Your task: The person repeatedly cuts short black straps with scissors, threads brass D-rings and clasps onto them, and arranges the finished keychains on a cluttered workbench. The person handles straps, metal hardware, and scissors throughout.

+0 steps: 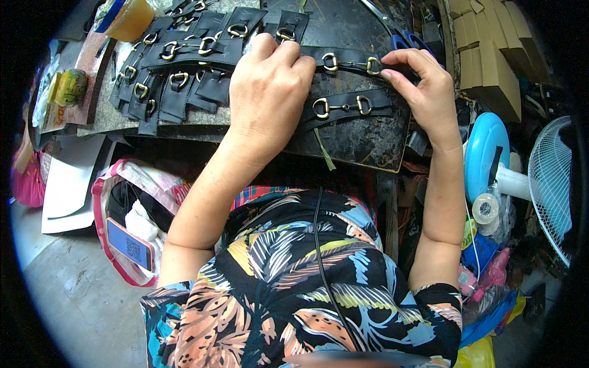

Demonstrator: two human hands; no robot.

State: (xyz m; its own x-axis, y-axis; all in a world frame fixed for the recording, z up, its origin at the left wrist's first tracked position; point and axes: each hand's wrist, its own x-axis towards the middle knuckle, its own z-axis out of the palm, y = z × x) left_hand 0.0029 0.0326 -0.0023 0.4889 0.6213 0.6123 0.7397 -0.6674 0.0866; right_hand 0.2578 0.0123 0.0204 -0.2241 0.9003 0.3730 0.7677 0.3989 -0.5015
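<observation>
Stretched between my hands is a black leather-look strap (351, 56) with two brass-coloured D-shaped rings joined by a small metal link. My left hand (270, 92) is closed over the strap's left part; its fingertips are hidden under the knuckles. The thumb and forefinger of my right hand (423, 86) pinch the right end, beside one ring. A similar strap (380, 105) lies on the dark worktable (368, 144) just nearer to me. Many more such black pieces (202, 58) with brass rings are piled in overlapping rows left of my left hand.
Blue-handled scissors (410, 40) lie beyond my right hand. A tub of yellowish stuff (132, 19) and a tape roll (69, 88) stand at the far left. Cardboard boxes (491, 73) and a fan (552, 178) are on the right. A bag with a phone (130, 244) hangs below the table.
</observation>
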